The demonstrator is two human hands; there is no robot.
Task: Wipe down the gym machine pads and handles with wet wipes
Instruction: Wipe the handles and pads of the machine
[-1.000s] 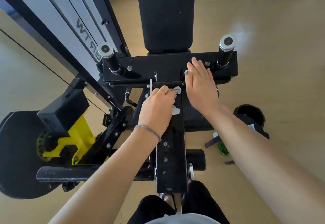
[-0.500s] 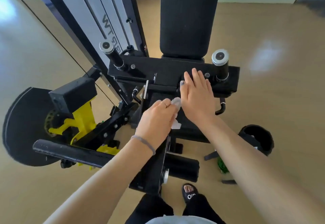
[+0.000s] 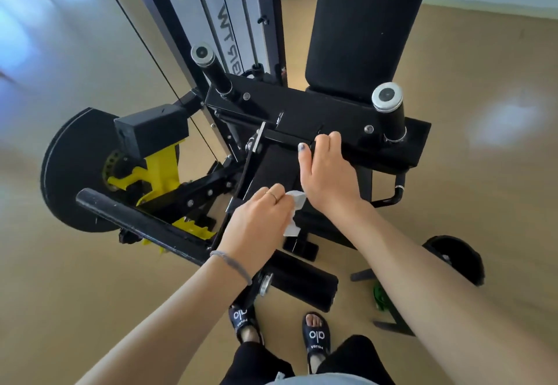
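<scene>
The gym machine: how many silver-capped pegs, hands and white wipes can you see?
Silver-capped black pegs: 2
Bare hands: 2, left hand, right hand
Crumpled white wet wipes: 1
Total: 5

Glossy black metal frame (image 3: 302,112); matt padded backrest (image 3: 362,28); chrome handle caps (image 3: 387,97).

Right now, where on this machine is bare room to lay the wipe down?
Bare patches: the black crossbar top between the left post and the right hand, and the seat pad strip between the angled bar and that hand. Crowded: where the left hand holds the wipe.
</scene>
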